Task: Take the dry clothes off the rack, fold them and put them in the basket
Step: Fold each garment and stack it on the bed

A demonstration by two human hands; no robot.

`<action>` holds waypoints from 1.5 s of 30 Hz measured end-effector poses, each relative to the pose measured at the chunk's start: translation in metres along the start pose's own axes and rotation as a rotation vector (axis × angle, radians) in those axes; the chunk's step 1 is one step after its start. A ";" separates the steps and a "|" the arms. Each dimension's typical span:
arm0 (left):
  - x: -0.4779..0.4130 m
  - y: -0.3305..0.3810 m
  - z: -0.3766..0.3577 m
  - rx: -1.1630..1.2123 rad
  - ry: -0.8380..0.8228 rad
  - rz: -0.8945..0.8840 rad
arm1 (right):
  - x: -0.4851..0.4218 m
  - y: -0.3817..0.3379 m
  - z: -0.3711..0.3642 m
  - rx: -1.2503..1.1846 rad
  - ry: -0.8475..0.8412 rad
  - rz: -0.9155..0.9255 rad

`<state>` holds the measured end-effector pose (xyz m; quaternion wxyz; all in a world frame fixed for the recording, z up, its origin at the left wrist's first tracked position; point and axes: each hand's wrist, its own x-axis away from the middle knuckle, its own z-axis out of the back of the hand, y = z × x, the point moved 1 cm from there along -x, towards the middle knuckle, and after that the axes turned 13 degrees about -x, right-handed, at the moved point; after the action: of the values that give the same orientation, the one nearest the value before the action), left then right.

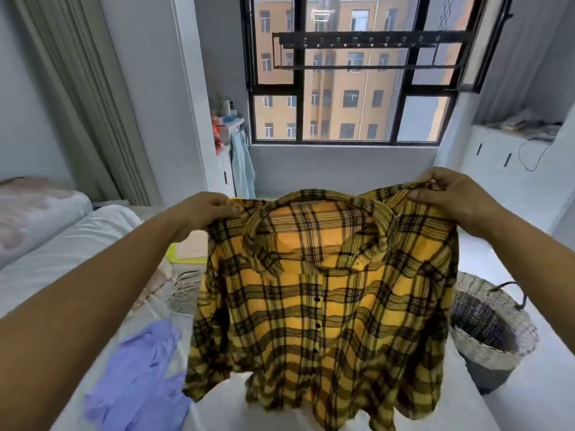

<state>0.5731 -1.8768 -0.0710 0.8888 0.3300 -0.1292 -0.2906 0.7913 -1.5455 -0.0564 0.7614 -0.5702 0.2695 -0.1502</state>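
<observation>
A yellow and black plaid shirt (329, 300) hangs spread out in front of me, front side facing me, buttons down the middle. My left hand (205, 209) grips its left shoulder and my right hand (451, 194) grips its right shoulder, both at about the same height. The woven basket (491, 325) stands on the floor to the right, partly hidden behind the shirt. The black drying rack (370, 42) hangs high in front of the window with nothing on it.
A lavender garment (140, 368) lies crumpled on the bed (62, 250) at lower left. Folded pale cloths (189, 247) and several hangers (183, 287) lie further up the bed. White cabinets (510, 169) stand at right; a light blue cloth (242, 163) hangs at left.
</observation>
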 end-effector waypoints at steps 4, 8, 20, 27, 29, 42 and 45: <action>0.013 0.029 0.005 0.192 0.258 -0.045 | 0.009 -0.015 0.015 -0.029 0.152 0.147; 0.037 0.048 -0.013 0.012 0.270 -0.033 | 0.021 -0.021 0.037 0.077 0.223 0.200; 0.099 0.016 -0.032 0.157 0.138 0.096 | 0.058 -0.014 0.070 0.156 0.024 -0.054; 0.105 0.017 -0.023 0.121 -0.038 0.186 | 0.074 0.005 0.067 0.186 -0.223 -0.271; 0.108 0.024 -0.017 0.294 -0.088 0.194 | 0.072 0.004 0.072 -0.074 -0.234 -0.305; 0.075 -0.017 -0.015 0.216 -0.057 0.472 | 0.034 0.032 0.040 -0.044 -0.244 -0.407; 0.055 -0.033 -0.016 0.319 -0.030 0.441 | 0.015 0.042 0.031 -0.018 -0.221 -0.428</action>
<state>0.6093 -1.9220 -0.1028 0.8654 0.4254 -0.2553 -0.0709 0.8175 -1.5164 -0.0939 0.7321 -0.6339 0.0589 -0.2424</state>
